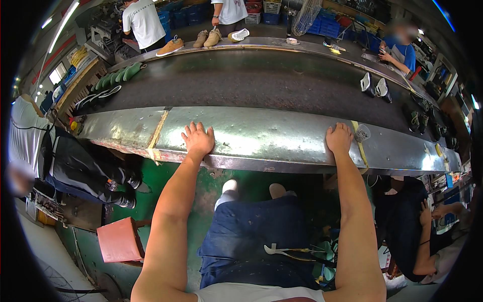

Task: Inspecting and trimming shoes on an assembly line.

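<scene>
My left hand (199,140) lies palm down on the shiny metal ledge (251,136), its fingers spread and nothing in them. Further right, my right hand (340,138) rests on the same ledge, fingers loosely extended and holding nothing. Just beside it stands a small clear plastic cup (362,133) with something small inside that I cannot make out. Strips of yellowish tape (159,128) cross the ledge. Against my dark blue clothing at the waist is a pincer-like metal tool (287,250) with a hammer-shaped head; neither hand touches it.
Beyond the ledge runs a wide dark belt (241,85) with green shoe parts (118,76) and black-and-white shoes (375,87). Tan shoes (207,38) stand on the far ledge. A reddish stool (119,240) is at lower left. People sit on both sides and work across the belt.
</scene>
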`<state>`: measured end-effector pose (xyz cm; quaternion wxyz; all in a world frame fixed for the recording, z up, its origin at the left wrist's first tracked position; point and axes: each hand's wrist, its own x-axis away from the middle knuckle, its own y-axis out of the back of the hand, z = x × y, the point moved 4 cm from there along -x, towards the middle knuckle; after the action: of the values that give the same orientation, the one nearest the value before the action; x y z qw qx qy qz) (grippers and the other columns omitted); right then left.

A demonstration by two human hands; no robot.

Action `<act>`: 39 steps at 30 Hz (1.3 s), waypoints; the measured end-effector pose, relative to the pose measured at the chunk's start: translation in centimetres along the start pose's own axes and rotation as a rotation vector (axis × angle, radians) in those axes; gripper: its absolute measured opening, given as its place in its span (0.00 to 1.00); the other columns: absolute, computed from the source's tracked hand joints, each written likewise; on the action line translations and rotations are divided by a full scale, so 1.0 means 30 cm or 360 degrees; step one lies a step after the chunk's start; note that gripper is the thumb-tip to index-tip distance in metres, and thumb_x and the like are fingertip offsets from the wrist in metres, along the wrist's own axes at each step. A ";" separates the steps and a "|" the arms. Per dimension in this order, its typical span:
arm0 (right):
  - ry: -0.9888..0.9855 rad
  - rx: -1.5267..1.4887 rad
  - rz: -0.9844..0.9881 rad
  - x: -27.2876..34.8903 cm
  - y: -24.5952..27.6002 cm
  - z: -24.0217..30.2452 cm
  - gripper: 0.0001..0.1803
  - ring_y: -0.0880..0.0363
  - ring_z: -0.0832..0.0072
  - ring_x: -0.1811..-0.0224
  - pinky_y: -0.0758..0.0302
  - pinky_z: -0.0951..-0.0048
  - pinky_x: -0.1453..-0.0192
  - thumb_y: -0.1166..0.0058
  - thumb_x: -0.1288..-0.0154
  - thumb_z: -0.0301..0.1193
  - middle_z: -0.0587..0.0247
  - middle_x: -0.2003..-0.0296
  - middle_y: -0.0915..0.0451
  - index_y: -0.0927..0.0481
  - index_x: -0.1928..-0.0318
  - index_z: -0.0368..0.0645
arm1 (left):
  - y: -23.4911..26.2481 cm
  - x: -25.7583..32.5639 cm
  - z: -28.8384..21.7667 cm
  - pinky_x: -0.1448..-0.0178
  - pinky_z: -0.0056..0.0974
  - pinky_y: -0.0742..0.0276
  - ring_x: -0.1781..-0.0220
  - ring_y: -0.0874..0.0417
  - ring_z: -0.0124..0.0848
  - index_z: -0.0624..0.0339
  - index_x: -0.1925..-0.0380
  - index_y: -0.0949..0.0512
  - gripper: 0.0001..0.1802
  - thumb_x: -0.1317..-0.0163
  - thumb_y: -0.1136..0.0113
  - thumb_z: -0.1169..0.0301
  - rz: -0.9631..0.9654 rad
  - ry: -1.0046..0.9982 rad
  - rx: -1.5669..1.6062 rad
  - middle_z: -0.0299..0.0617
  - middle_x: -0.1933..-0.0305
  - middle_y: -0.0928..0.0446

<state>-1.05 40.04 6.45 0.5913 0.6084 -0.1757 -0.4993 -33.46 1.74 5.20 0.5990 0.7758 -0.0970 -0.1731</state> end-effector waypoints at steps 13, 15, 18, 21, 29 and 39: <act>0.0023 0.0022 -0.0011 -0.002 0.001 0.000 0.27 0.33 0.55 0.31 0.40 0.48 0.29 0.51 0.33 0.43 0.51 0.39 0.24 0.22 0.43 0.36 | -0.004 -0.004 0.004 0.21 0.62 0.54 0.22 0.46 0.56 0.61 0.34 0.32 0.33 0.29 0.53 0.48 -0.0028 -0.0013 -0.0014 0.54 0.25 0.41; 0.0022 0.0015 -0.0016 -0.002 -0.001 -0.003 0.27 0.34 0.55 0.31 0.40 0.48 0.28 0.51 0.33 0.43 0.52 0.39 0.24 0.22 0.43 0.36 | 0.006 0.000 -0.004 0.21 0.62 0.54 0.22 0.46 0.56 0.61 0.34 0.31 0.33 0.29 0.53 0.48 -0.0025 -0.0012 -0.0024 0.54 0.25 0.40; 0.0013 0.0009 -0.0012 -0.001 -0.002 -0.007 0.27 0.34 0.55 0.31 0.41 0.49 0.28 0.51 0.33 0.43 0.52 0.38 0.25 0.22 0.42 0.37 | 0.025 0.006 -0.015 0.19 0.61 0.59 0.19 0.52 0.56 0.60 0.29 0.36 0.35 0.27 0.58 0.48 0.0143 0.0015 -0.0026 0.55 0.21 0.47; 0.0005 0.0006 0.0018 -0.001 0.004 -0.001 0.27 0.35 0.55 0.30 0.42 0.49 0.27 0.51 0.33 0.43 0.52 0.37 0.25 0.22 0.42 0.37 | 0.027 0.008 -0.012 0.19 0.60 0.60 0.18 0.53 0.56 0.60 0.29 0.36 0.35 0.27 0.58 0.47 0.0154 0.0031 -0.0018 0.55 0.20 0.48; -0.0007 -0.0007 0.0037 -0.002 0.003 0.001 0.28 0.35 0.55 0.30 0.42 0.49 0.27 0.51 0.33 0.43 0.51 0.36 0.26 0.23 0.40 0.37 | 0.014 0.009 -0.001 0.19 0.61 0.59 0.19 0.52 0.56 0.60 0.30 0.36 0.35 0.28 0.57 0.47 0.0094 0.0033 -0.0007 0.55 0.21 0.46; -0.0014 0.0006 0.0035 -0.002 0.007 -0.003 0.27 0.34 0.55 0.30 0.42 0.49 0.27 0.50 0.33 0.43 0.50 0.37 0.26 0.23 0.41 0.37 | -0.001 0.002 0.002 0.20 0.62 0.56 0.20 0.49 0.57 0.62 0.33 0.33 0.34 0.29 0.55 0.48 0.0002 0.0004 0.0029 0.56 0.23 0.42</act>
<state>-0.94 40.10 6.66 0.5948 0.6054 -0.1859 -0.4951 -33.43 1.68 5.14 0.5922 0.7813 -0.0983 -0.1709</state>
